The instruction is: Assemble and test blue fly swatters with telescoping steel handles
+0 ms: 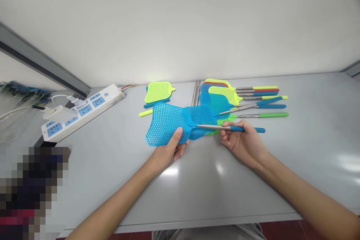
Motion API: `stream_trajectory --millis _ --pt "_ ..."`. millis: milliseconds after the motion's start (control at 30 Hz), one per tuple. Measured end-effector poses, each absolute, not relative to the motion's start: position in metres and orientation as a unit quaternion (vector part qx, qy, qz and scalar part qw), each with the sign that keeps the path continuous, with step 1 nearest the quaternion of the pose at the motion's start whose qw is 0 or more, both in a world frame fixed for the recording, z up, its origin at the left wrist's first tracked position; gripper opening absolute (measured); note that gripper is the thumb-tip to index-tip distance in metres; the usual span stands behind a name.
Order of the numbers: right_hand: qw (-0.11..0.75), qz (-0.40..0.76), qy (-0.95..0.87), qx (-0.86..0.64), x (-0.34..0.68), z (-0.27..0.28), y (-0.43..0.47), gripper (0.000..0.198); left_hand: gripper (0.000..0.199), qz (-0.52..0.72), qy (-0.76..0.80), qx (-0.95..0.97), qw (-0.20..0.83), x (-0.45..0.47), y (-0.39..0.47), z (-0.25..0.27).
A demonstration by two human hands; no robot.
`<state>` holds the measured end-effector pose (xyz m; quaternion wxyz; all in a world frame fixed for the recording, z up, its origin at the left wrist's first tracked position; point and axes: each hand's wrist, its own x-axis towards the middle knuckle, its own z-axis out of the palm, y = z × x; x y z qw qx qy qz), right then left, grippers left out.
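Currently, the left hand [172, 147] pinches a blue perforated plastic swatter [168, 124] by its head, the right hand [245, 141] its handle, over the grey desk [197, 195]; behind lie multicoloured swatters [223, 93], leftward a white power strip [84, 111].

Left hand [170, 149] pinches blue swatter [165, 123] at its head, thumb on top. Right hand [244, 142] holds its handle [260, 130], fingertips by the shaft [209, 126]. Behind: swatter pile [221, 91], heads overlapping, handles pointing right. Metal rods [194, 93] just left of pile. Farther left: yellow head [159, 90], blue grip [156, 104], yellow grip [145, 113]. Power strip [87, 109] with plugs [76, 101], far left on grey table [197, 195].
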<state>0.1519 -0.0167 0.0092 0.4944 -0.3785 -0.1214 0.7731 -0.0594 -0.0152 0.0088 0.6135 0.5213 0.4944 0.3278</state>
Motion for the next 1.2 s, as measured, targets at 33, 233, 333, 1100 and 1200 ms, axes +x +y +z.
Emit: stream_trajectory --millis 33,233,333,1100,1200 --pt "0.495 0.775 -0.125 -0.373 0.152 0.009 -0.017 0.024 0.040 0.324 0.493 0.526 0.613 -0.059 -0.016 0.010" --pt "0.462 0.808 -0.150 -0.332 0.149 0.008 -0.019 0.027 0.046 0.265 0.468 0.544 0.644 -0.055 -0.021 0.010" --pt "0.458 0.809 -0.179 -0.323 0.145 0.006 -0.021 0.029 0.047 0.248 0.464 0.546 0.652 -0.053 -0.025 0.009" --pt "0.423 0.806 -0.232 -0.344 0.140 0.002 -0.020 0.030 0.048 0.254 0.431 0.527 0.687 -0.049 -0.026 0.000" --pt "0.422 0.809 -0.230 -0.338 0.141 0.001 -0.019 0.030 0.048 0.261 0.434 0.528 0.682 -0.049 -0.026 0.002"
